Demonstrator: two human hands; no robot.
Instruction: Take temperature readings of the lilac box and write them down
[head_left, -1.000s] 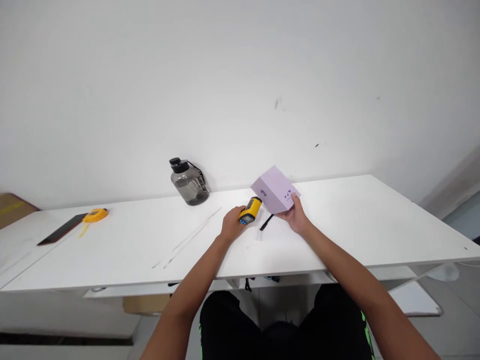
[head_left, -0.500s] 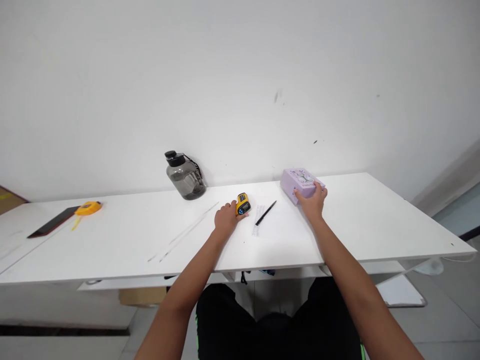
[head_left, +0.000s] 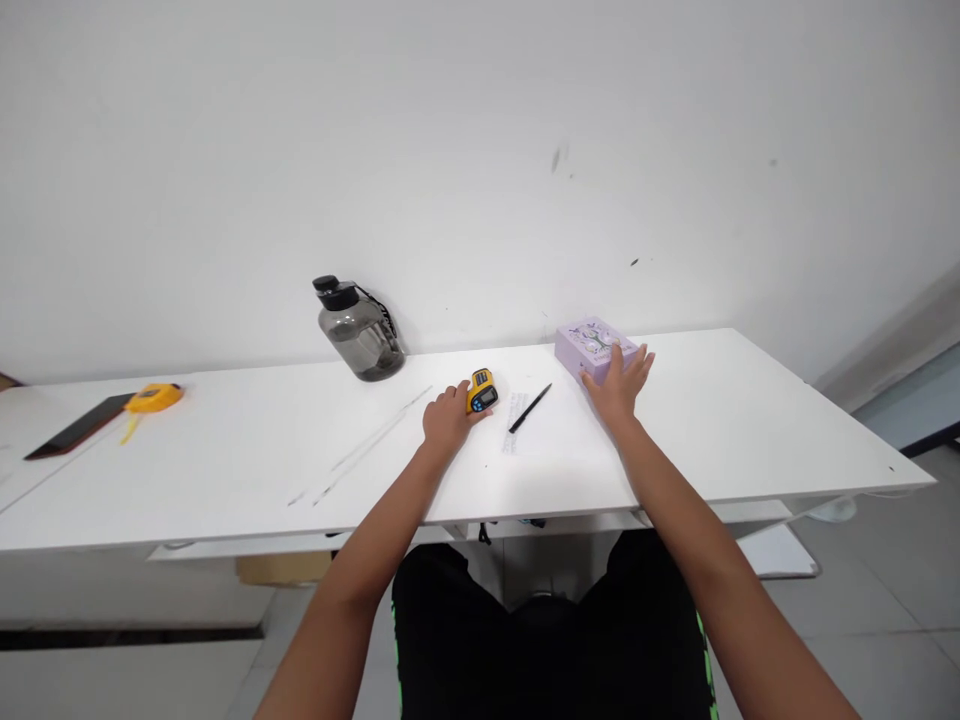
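My left hand [head_left: 448,418] is closed around a yellow and black laser distance meter [head_left: 482,391] with a small screen and blue buttons, resting on the table. My right hand [head_left: 621,388] is at the near right corner of a lilac box [head_left: 589,345] with a printed tree design on its lid. Its thumb touches the side, one finger lies on the lid, and the others are spread by the right edge. Between the hands, a black pen [head_left: 530,408] lies slanted on a white sheet of paper [head_left: 559,440] with handwriting along its left side.
A grey see-through water bottle [head_left: 360,335] with a black cap stands near the wall. On the far left, a yellow tape measure [head_left: 154,397] touches a dark flat object [head_left: 79,428]. The white table [head_left: 750,430] meets the wall behind; dark scuff lines mark its top.
The fingers of my right hand have loosened and spread on the lilac box. My left hand keeps the laser distance meter in place. The whole view has shifted slightly.
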